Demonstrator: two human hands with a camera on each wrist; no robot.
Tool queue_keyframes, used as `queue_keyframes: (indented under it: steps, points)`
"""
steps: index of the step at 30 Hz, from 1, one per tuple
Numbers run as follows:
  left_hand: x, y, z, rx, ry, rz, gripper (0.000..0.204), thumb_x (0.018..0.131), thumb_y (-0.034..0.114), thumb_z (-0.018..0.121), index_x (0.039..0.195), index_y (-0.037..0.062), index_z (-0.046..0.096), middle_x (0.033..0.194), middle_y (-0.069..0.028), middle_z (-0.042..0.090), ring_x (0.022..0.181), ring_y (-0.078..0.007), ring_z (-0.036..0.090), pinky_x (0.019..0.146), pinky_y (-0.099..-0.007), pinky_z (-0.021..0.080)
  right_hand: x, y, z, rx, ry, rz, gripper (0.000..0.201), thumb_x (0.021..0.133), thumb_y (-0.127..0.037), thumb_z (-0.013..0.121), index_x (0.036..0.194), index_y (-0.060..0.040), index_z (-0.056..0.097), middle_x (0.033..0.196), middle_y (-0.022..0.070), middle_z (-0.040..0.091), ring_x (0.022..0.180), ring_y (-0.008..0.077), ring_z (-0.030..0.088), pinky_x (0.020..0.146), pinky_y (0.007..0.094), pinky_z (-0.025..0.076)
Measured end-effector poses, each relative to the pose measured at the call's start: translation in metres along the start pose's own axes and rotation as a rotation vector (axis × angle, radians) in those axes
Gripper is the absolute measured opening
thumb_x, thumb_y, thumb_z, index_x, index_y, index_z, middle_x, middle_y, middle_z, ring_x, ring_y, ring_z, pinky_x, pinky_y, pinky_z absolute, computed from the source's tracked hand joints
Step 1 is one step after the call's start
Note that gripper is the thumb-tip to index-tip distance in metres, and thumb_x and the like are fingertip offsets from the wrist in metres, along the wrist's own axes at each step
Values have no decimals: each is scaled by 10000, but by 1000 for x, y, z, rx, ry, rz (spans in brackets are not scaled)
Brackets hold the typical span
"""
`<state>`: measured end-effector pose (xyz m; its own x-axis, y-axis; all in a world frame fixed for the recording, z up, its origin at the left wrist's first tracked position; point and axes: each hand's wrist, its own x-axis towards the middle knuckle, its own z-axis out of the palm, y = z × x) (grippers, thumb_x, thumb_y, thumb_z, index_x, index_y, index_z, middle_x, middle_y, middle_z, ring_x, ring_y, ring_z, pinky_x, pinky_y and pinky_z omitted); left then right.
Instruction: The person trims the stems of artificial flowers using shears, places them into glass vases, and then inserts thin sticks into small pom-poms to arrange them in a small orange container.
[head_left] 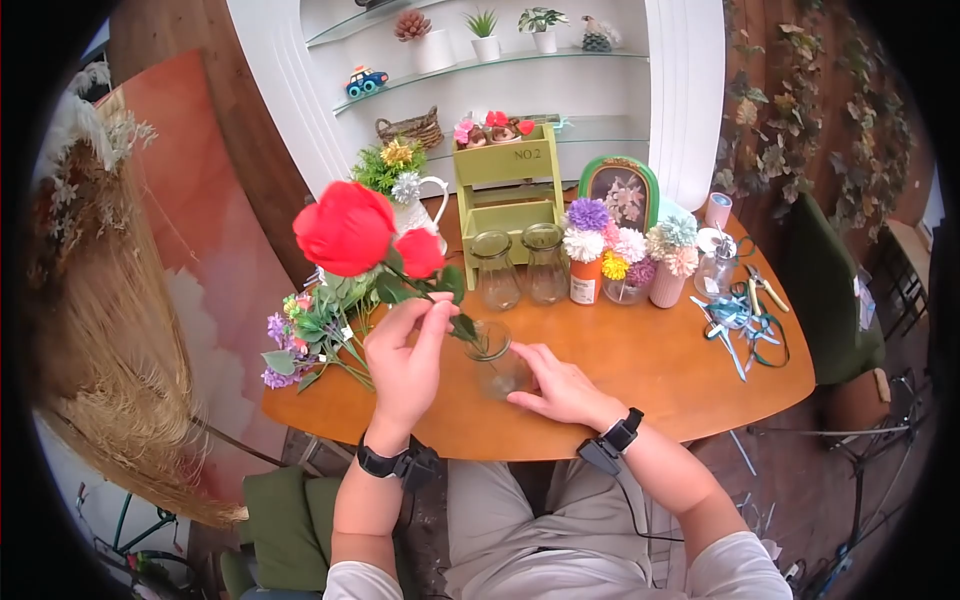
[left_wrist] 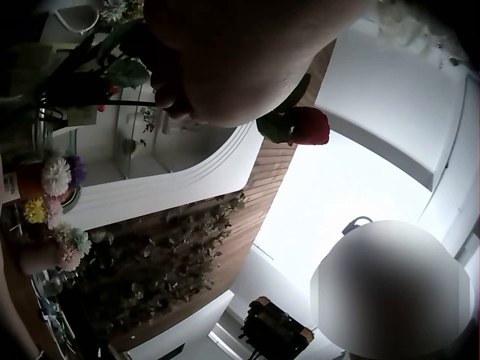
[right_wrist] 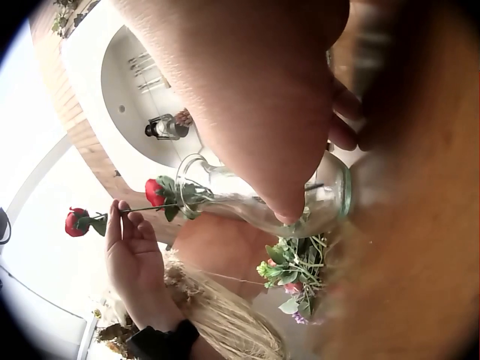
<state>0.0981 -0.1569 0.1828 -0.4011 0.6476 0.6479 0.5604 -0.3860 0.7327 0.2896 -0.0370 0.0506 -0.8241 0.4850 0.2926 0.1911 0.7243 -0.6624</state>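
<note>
My left hand (head_left: 408,358) pinches the thin stem of a red rose (head_left: 345,228) between thumb and fingertips, its bloom raised above the hand. From there the stem slants down to the mouth of a clear glass vase (right_wrist: 262,180). A second, smaller-looking red rose (head_left: 420,253) shows close behind; in the right wrist view its bloom is near the vase mouth. Low on the table, my right hand (head_left: 562,388) holds the vase, thumb on the near side and fingers on the far side. In the left wrist view a red bloom (left_wrist: 311,126) stands out beyond the hand.
Two more glass vases (head_left: 498,270) stand behind, before a green wooden rack (head_left: 510,165). Pots of pompom flowers (head_left: 610,245) are right of them. Ribbons (head_left: 745,320) and pliers (head_left: 765,288) lie at the right. A loose flower bunch (head_left: 310,340) lies at the left edge.
</note>
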Motion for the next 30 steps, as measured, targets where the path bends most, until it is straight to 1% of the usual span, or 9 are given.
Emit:
queue_keyframes:
  steps: [1, 5, 10, 13, 16, 22, 25, 28, 30]
  points:
    - [2, 2, 0, -52, 27, 18, 186, 1055, 106, 655, 1128, -46, 732, 979, -74, 759, 820, -89, 673, 733, -239, 537, 0, 0, 0, 4, 3, 1, 788, 967, -392, 729, 1603, -146, 336, 1450, 195, 511, 1147, 419, 653, 944, 504, 561]
    - [9, 3, -2, -105, 91, 61, 196, 1055, 103, 654, 1145, -59, 718, 1011, -78, 754, 816, -80, 660, 737, -237, 537, -1, 1, 0, 14, -4, 7, 774, 970, -392, 726, 1595, -140, 344, 1429, 191, 518, 1143, 417, 651, 945, 500, 561]
    - [7, 1, -1, -87, 98, 90, 180, 1057, 87, 647, 1135, -57, 722, 1024, -79, 750, 809, -82, 648, 735, -239, 535, -2, -2, -1, 23, 38, -13, 726, 978, -397, 720, 1565, -128, 388, 1400, 182, 526, 1118, 411, 655, 931, 491, 564]
    - [4, 1, 1, -71, 104, 123, 171, 1055, 82, 650, 1127, -54, 725, 1022, -81, 750, 810, -88, 649, 736, -240, 532, -1, 3, 1, 32, 142, -33, 662, 986, -393, 712, 1524, -115, 445, 1382, 174, 536, 1101, 405, 659, 914, 487, 564]
    - [5, 3, 2, -84, 113, 169, 163, 1051, 72, 654, 1122, -54, 728, 1015, -81, 750, 810, -93, 648, 739, -241, 529, -2, 0, -1, 53, 180, -22, 607, 989, -381, 710, 1483, -106, 490, 1349, 170, 550, 1081, 400, 664, 899, 486, 561]
    - [18, 11, -4, -33, 94, 222, 154, 1050, 58, 652, 1121, -54, 730, 1012, -84, 751, 815, -99, 651, 745, -245, 530, -1, -1, 0, 32, 191, -56, 587, 983, -352, 723, 1464, -95, 505, 1311, 162, 560, 1022, 377, 673, 878, 474, 562]
    - [23, 15, -8, -10, 88, 255, 155, 1054, 59, 646, 1123, -53, 729, 1013, -84, 751, 817, -101, 654, 744, -245, 531, -1, -1, -1, 118, 226, -37, 581, 972, -329, 738, 1447, -75, 521, 1304, 166, 572, 996, 348, 676, 866, 458, 565]
    - [31, 23, -12, 2, 91, 299, 158, 1059, 61, 641, 1130, -52, 726, 1013, -85, 752, 817, -100, 656, 744, -245, 533, 6, -6, -8, 73, 371, -121, 559, 954, -306, 755, 1415, -63, 554, 1297, 170, 589, 1037, 338, 660, 893, 448, 554]
    - [36, 32, -15, -9, 94, 336, 159, 1061, 63, 639, 1137, -49, 724, 1011, -84, 752, 815, -97, 655, 744, -245, 535, 14, -17, -17, -1, 424, -196, 552, 942, -296, 765, 1397, -55, 568, 1301, 172, 594, 1074, 346, 642, 928, 446, 537]
